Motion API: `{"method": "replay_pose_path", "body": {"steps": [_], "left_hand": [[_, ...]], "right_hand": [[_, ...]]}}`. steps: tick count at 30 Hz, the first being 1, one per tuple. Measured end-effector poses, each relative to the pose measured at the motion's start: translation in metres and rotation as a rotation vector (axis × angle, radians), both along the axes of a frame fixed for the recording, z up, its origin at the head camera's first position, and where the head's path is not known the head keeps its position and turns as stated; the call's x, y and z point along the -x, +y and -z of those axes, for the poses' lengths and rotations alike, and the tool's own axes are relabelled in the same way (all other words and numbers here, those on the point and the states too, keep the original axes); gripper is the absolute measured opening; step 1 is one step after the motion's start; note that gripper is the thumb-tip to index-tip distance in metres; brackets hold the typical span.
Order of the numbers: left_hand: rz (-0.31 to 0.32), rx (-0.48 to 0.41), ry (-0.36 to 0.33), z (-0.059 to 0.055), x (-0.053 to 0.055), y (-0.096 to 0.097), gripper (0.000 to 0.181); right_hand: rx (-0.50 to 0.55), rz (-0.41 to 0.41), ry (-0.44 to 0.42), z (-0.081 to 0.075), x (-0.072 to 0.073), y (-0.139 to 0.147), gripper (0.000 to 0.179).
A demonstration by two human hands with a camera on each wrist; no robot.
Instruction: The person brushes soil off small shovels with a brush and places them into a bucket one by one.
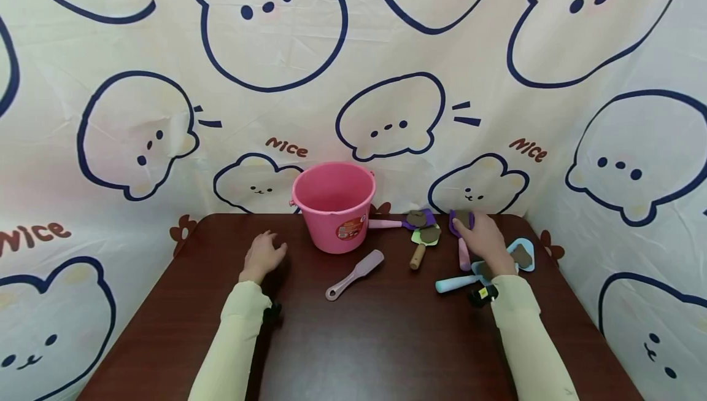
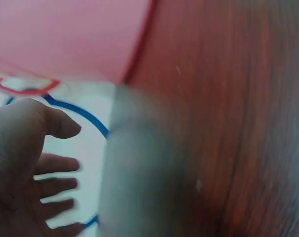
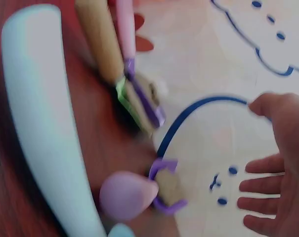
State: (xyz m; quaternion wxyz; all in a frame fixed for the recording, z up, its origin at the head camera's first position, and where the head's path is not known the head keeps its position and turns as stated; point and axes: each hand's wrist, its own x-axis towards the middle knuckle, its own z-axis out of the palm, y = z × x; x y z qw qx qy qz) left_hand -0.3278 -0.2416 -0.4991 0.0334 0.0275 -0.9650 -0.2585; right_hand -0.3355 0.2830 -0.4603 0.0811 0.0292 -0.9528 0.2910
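Right hand (image 1: 486, 242) over the purple shovel (image 1: 463, 255), which lies on the bench (image 1: 364, 339) right of the pink bucket (image 1: 323, 226); fingers spread, nothing gripped. Left hand (image 1: 264, 255) near the bucket, fingers apart, empty. Risk: lifting the shovel tilted would probably shed the brown lump (image 1: 465, 218) on its blade; the low wrist could knock the blue-handled shovel (image 1: 457, 284).

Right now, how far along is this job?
Filling looks done: the shovels hold brown lumps. In hand: nothing gripped; the right hand is open beside a purple shovel, the left hand open near the pink bucket. Possibly remaining: the pale spatula, lying bare on the table. The bucket's bottom is hidden, so its contents are unclear.
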Motion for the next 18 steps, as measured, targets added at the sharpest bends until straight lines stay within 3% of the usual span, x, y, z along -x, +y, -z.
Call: {"method": "replay_pose_path", "body": {"steps": [3, 6, 13, 18], "left_hand": [[-0.017, -0.070, -0.041, -0.009, -0.010, 0.006, 0.051], [0.006, -0.089, -0.037, -0.016, -0.021, 0.011, 0.046], [0.147, -0.057, 0.001, -0.024, -0.041, 0.033, 0.034], [0.240, -0.040, -0.012, -0.023, -0.049, 0.059, 0.029]], "right_hand": [[0.037, 0.004, -0.021, -0.004, -0.003, -0.012, 0.069], [0.050, 0.008, -0.050, -0.004, -0.006, -0.027, 0.062], [0.036, 0.026, -0.119, 0.005, -0.012, -0.063, 0.036], [-0.044, 0.047, -0.188, 0.016, -0.012, -0.083, 0.051]]}}
